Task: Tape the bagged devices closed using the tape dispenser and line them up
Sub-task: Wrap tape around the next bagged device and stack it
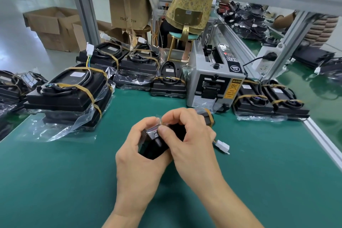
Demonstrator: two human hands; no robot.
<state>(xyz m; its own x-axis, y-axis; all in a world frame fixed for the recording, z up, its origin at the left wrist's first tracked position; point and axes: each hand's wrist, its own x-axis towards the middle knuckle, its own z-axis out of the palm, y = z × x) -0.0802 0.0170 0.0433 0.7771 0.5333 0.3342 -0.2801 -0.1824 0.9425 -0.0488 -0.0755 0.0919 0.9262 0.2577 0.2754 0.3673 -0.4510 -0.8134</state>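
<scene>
- The left hand (137, 146) curls round the near end of a black bagged device (157, 140), which sits on the green mat (259, 172) in the middle, near the person.
- The right hand (192, 135) pinches the clear bag at the top of the device, thumb and fingers bent.
- A white connector (223, 146) on wires sticks out right of the hands.
- The grey tape dispenser (212, 81) stands just beyond the hands.
- Stacked bagged units (74, 94) lie far left; two more bagged units (270, 100) sit right of the dispenser.
</scene>
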